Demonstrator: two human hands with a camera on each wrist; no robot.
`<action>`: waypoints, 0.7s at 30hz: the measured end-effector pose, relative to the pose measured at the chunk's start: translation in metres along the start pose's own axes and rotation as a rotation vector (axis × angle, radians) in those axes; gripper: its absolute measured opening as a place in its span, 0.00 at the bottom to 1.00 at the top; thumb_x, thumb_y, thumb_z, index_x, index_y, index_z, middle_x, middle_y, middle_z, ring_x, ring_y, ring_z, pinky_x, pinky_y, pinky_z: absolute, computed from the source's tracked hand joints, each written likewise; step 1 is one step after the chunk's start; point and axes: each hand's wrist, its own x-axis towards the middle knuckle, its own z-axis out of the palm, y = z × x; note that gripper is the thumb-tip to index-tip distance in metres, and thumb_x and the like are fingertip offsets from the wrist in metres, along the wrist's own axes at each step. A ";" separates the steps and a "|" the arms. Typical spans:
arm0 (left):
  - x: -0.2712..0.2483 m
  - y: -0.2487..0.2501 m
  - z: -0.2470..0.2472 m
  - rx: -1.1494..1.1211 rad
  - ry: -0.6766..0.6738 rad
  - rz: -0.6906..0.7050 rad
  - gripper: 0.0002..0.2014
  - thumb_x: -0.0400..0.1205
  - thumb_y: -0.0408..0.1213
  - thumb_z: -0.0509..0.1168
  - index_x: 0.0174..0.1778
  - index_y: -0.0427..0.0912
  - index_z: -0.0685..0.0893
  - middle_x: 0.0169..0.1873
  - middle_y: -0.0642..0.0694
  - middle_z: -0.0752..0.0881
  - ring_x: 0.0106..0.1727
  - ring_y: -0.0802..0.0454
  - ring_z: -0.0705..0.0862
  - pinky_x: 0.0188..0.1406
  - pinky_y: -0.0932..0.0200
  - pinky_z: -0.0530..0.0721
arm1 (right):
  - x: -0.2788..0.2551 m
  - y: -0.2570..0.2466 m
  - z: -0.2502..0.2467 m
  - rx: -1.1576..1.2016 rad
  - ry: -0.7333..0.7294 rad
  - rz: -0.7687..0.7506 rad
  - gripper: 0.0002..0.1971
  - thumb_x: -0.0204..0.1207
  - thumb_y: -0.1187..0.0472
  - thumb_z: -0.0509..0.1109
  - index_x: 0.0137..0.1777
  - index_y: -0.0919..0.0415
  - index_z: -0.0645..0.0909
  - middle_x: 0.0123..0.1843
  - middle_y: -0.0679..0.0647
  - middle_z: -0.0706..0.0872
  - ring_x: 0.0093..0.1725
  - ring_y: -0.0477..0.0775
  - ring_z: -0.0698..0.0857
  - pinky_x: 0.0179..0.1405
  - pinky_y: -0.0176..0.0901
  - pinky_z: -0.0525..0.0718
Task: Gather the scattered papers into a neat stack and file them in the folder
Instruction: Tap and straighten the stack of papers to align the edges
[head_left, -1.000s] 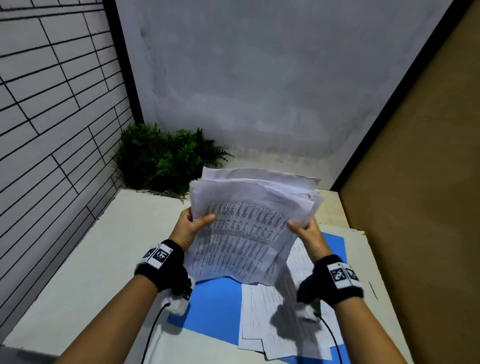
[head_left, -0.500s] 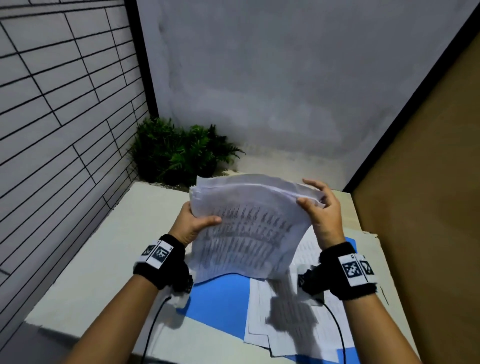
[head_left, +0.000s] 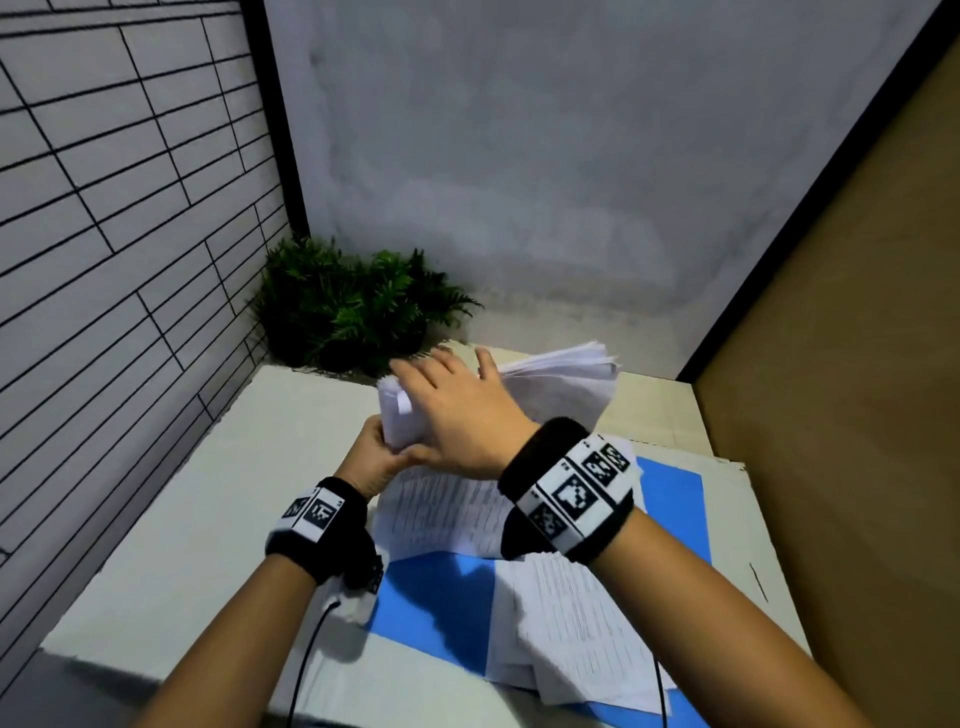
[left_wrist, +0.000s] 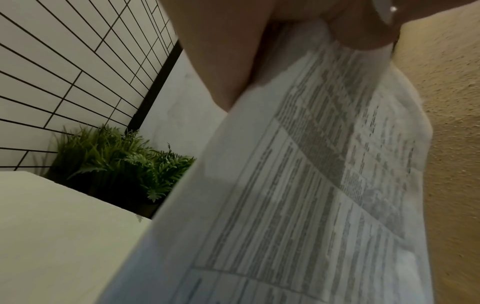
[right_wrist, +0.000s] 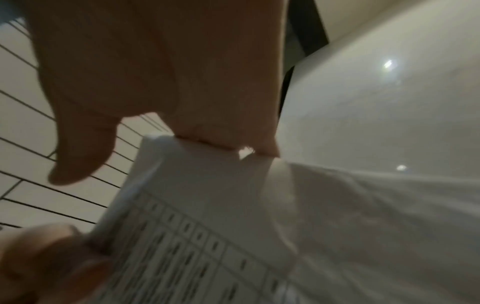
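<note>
Left hand (head_left: 375, 457) pinches printed sheaf (head_left: 561, 384) at near-left corner, held above blue folder (head_left: 441, 603). Right hand (head_left: 457, 410), fingers apparently flat, presses top edge. Risk: single-corner grip, sheets fan, slide onto loose papers (head_left: 576, 634) on folder.

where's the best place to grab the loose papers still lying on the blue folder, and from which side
Take the loose papers by their near edge, coming in from the person's side. That edge fans out past the blue folder toward the table's front, so fingers could probably slide under it there. The far end is tucked beneath the held stack, which the left hand grips and the right hand covers.
</note>
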 end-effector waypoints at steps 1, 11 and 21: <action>0.000 0.000 0.000 0.005 -0.003 0.010 0.19 0.47 0.42 0.74 0.32 0.45 0.79 0.19 0.53 0.87 0.27 0.64 0.83 0.28 0.76 0.79 | 0.000 -0.002 0.001 0.039 0.005 0.001 0.43 0.74 0.43 0.65 0.82 0.54 0.45 0.84 0.54 0.55 0.83 0.57 0.49 0.78 0.70 0.41; 0.004 -0.021 -0.012 0.011 0.131 -0.045 0.14 0.69 0.24 0.72 0.27 0.50 0.90 0.23 0.58 0.89 0.27 0.65 0.84 0.32 0.67 0.86 | -0.039 0.114 -0.009 0.461 0.099 0.368 0.06 0.66 0.56 0.77 0.32 0.50 0.83 0.27 0.43 0.86 0.35 0.47 0.83 0.31 0.35 0.73; -0.010 -0.012 -0.001 -0.027 0.227 -0.029 0.07 0.71 0.29 0.72 0.41 0.45 0.86 0.29 0.59 0.91 0.47 0.42 0.89 0.48 0.57 0.88 | -0.056 0.084 0.089 1.307 0.431 0.630 0.05 0.73 0.62 0.70 0.38 0.53 0.81 0.33 0.44 0.88 0.34 0.37 0.86 0.47 0.40 0.85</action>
